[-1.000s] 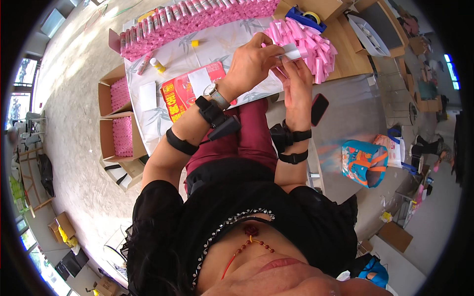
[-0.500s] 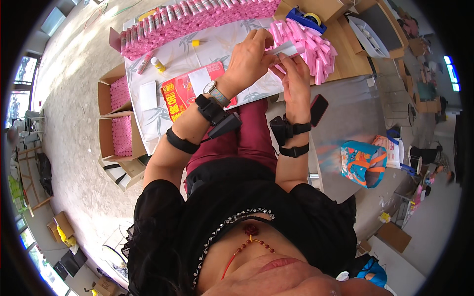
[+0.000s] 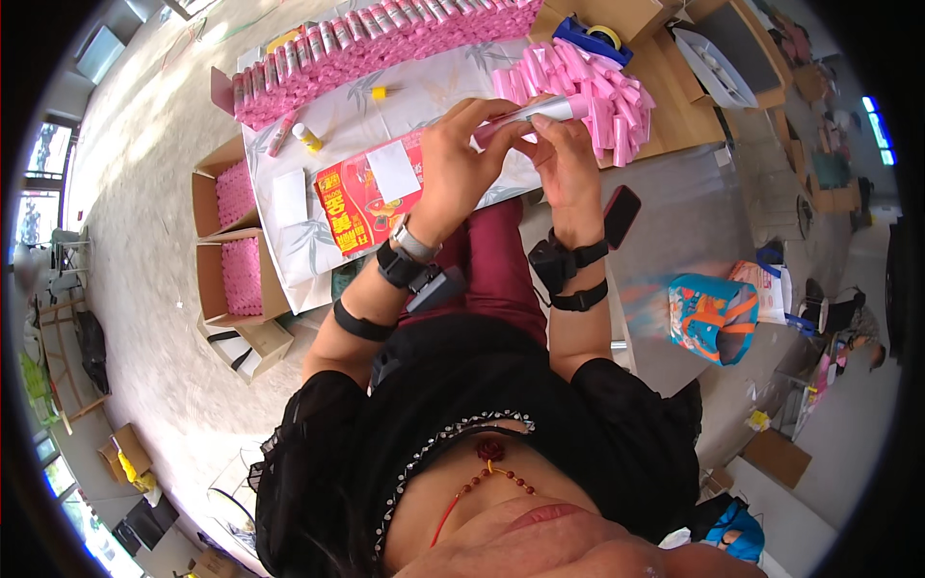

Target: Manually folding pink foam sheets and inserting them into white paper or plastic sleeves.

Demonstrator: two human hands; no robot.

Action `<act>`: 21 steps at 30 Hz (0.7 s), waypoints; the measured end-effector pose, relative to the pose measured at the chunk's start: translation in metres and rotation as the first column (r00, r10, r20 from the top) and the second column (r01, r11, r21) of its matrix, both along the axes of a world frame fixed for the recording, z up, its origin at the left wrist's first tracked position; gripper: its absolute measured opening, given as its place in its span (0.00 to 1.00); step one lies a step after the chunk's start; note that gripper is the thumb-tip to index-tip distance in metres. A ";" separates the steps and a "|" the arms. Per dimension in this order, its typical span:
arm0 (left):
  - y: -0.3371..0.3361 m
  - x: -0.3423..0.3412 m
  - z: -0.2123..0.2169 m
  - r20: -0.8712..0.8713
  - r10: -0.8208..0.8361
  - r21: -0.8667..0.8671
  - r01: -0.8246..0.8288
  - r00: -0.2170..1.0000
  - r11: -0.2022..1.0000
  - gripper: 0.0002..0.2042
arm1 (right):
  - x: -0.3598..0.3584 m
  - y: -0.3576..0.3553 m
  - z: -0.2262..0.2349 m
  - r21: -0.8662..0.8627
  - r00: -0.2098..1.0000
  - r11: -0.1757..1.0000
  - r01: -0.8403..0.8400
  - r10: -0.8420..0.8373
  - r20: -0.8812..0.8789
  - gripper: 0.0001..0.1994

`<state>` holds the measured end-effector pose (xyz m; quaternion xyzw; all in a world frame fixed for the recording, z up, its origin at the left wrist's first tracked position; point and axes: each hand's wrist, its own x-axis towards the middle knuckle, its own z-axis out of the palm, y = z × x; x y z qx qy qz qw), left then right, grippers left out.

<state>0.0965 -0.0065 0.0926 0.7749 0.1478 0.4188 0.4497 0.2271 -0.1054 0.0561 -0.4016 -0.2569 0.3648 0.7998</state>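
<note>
Between my two hands a pink tube (image 3: pixel 576 104) with a pale silvery band around its middle is held nearly level above the table. The fingers of my left hand (image 3: pixel 461 164) pinch around its left part. On its right part the thumb and fingers of my right hand (image 3: pixel 567 164) press from below. Just beyond lies a heap of loose pink tubes (image 3: pixel 628 120). To the left of my left hand, a red printed sheet (image 3: pixel 349 207) carries a white slip of paper (image 3: pixel 395 173). A small white bottle with yellow contents (image 3: pixel 307 138) lies farther left, near a yellow cap (image 3: pixel 379 92).
Rows of labelled pink tubes (image 3: pixel 318 43) fill a tray along the table's far edge. A blue tape dispenser (image 3: pixel 593 40) sits behind the heap. Cartons of pink pieces (image 3: pixel 241 275) stand at the table's left side. A phone (image 3: pixel 622 214) and a blue-orange bag (image 3: pixel 711 318) are at right.
Both hands have drawn nearer to me, the left also moving leftward. The pale strip, earlier extended between the fingers, now lies around the pink tube.
</note>
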 end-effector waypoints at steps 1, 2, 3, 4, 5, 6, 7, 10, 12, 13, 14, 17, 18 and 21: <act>-0.005 -0.003 0.000 0.044 0.044 0.003 -0.044 0.998 0.999 0.11 | -0.006 0.000 0.002 0.032 1.000 0.999 -0.017 0.017 -0.013 0.13; -0.009 -0.006 0.001 0.088 0.088 0.004 -0.088 0.992 0.996 0.11 | -0.011 0.000 0.004 0.064 0.999 0.997 -0.033 0.034 -0.025 0.13; -0.014 -0.009 0.002 0.108 0.106 -0.006 -0.106 0.988 0.994 0.10 | -0.016 0.000 0.009 0.087 0.998 0.995 -0.053 0.056 -0.034 0.13; -0.015 -0.009 0.001 0.105 0.100 -0.003 -0.101 0.989 0.995 0.10 | -0.020 0.001 0.011 0.091 0.998 0.995 -0.048 0.051 -0.037 0.13; -0.016 -0.010 -0.003 0.153 0.122 0.029 -0.128 0.981 0.991 0.11 | -0.024 0.001 0.013 0.092 0.997 0.994 -0.055 0.059 -0.044 0.13; -0.016 -0.011 -0.006 0.201 0.143 0.059 -0.158 0.969 0.986 0.11 | -0.028 0.001 0.015 0.094 0.996 0.994 -0.064 0.069 -0.052 0.13; -0.015 -0.011 -0.009 0.198 0.140 0.063 -0.155 0.970 0.986 0.11 | -0.031 0.001 0.016 0.098 0.996 0.993 -0.061 0.067 -0.055 0.13; -0.012 -0.013 -0.010 0.246 0.144 0.167 -0.189 0.958 0.968 0.13 | -0.036 0.001 0.019 0.129 0.994 0.990 -0.058 0.069 -0.083 0.12; -0.011 -0.019 -0.008 0.237 0.093 0.137 -0.128 0.967 0.982 0.12 | -0.039 0.001 0.020 0.181 0.990 0.981 -0.065 0.086 -0.109 0.12; -0.008 -0.021 -0.008 0.234 0.091 0.138 -0.126 0.968 0.982 0.12 | -0.040 0.000 0.021 0.182 0.990 0.981 -0.064 0.085 -0.111 0.12; -0.004 -0.023 -0.008 0.237 0.075 0.132 -0.108 0.969 0.985 0.11 | -0.042 -0.001 0.025 0.151 0.995 0.988 -0.046 0.059 -0.084 0.13; 0.001 -0.034 -0.002 0.213 0.034 0.127 -0.062 0.976 0.990 0.11 | -0.035 -0.005 0.031 0.071 0.991 0.997 -0.018 0.008 0.132 0.14; 0.001 -0.038 0.001 0.184 0.018 0.126 -0.042 0.983 0.991 0.10 | -0.031 -0.007 0.033 0.025 0.949 1.000 -0.007 -0.001 0.314 0.15; 0.007 -0.043 0.000 0.195 -0.005 0.120 -0.019 0.981 0.993 0.09 | -0.011 -0.004 0.042 0.099 0.745 0.993 -0.064 -0.018 0.667 0.16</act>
